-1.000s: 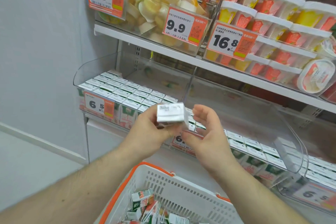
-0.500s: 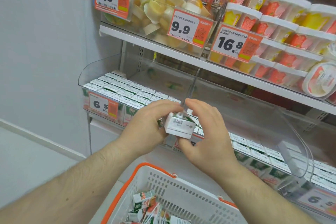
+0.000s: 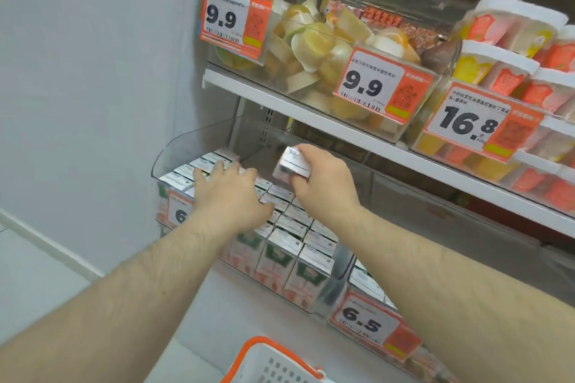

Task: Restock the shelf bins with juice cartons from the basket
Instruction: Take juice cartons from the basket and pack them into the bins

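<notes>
Both hands have reached into the shelf bin (image 3: 174, 149): right hand (image 3: 323, 183) grips a juice carton (image 3: 291, 163), left hand (image 3: 228, 188) rests flat on stocked cartons (image 3: 286, 227) beside the white wall (image 3: 93, 71).

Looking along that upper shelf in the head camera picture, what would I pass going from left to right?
Left 9.9 price tag → clear bin of cut fruit cups → second 9.9 price tag → 16.8 price tag → stacked white-lidded tubs.

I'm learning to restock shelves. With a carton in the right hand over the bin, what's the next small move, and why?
Probably lower the carton in the right hand into the open space at the back of the left bin, behind the rows of cartons. The left hand rests on those rows, steadying them.
</notes>
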Motion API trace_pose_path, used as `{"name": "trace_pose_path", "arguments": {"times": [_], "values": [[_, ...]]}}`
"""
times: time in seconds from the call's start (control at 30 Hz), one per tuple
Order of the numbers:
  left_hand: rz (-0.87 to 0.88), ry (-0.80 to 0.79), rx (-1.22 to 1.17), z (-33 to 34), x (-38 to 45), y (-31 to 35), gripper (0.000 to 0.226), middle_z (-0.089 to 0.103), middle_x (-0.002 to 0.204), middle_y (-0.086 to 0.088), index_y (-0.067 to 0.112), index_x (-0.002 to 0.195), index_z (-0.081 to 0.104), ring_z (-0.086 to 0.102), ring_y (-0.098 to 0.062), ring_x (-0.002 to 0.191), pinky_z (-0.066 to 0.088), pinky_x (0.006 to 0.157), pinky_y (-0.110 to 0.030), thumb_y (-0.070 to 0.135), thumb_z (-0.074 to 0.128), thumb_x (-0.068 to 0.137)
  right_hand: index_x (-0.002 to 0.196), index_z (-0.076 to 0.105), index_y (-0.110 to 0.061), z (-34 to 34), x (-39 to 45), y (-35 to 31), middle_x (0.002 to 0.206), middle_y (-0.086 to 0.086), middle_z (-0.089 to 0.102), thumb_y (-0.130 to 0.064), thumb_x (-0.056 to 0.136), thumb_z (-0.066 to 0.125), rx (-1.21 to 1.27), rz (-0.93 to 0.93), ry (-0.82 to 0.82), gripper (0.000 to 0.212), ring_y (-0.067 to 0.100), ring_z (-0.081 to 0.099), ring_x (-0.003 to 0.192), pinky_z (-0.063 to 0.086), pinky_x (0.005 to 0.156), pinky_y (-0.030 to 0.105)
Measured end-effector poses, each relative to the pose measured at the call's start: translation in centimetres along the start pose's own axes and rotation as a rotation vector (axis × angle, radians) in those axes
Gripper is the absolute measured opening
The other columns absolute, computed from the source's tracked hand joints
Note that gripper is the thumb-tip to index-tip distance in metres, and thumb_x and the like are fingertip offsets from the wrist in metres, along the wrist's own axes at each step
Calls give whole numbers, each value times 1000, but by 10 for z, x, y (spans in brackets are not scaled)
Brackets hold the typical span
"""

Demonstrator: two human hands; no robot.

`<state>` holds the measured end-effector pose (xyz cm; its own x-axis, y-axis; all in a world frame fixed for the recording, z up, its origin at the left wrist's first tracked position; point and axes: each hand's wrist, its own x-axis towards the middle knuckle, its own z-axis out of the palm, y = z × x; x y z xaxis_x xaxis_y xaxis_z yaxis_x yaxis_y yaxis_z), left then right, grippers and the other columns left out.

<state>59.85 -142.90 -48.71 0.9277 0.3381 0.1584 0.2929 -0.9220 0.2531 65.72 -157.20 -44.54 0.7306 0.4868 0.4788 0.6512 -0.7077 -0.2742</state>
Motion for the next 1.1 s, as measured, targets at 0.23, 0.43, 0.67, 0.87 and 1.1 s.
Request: {"name": "trace_pose_path", "arguments": {"times": [0.23,0.43,0.67,0.87,1.1], "values": [[-52,-154,119,18,18,-27,86,15,162,-7,39,151,23,11,-35,147,4,114,-65,81,27,76,127,62,-13,69,83,16,116,3,65,-20,85,73,200,307,-210,44,24,62,108,47,83,28],[-55,-126,148,22,20,-26,83,16,160,-11,35,150,24,10,-37,146,2,111,-66,77,26,79,115,69,-15,112,119,15,104,0,69,-18,81,77,361,425,-343,35,6,59,74,42,53,16],[-41,-143,167,21,18,-26,83,11,161,-11,31,152,17,7,-39,146,-1,111,-69,76,23,83,87,70,-7,118,127,18,81,7,69,-17,77,67,564,585,-574,14,19,63,67,50,63,29],[-42,-162,165,21,20,-23,82,8,161,-14,28,153,15,3,-40,147,-4,111,-70,74,23,85,107,70,2,121,129,16,83,10,73,-16,92,60,485,595,-630,25,26,67,73,55,76,39],[-35,-177,156,20,20,-22,82,5,162,-14,28,154,13,1,-41,147,-4,111,-70,73,22,86,105,73,-11,115,127,6,104,10,75,-22,96,59,398,583,-661,20,28,70,93,54,93,45]]}}
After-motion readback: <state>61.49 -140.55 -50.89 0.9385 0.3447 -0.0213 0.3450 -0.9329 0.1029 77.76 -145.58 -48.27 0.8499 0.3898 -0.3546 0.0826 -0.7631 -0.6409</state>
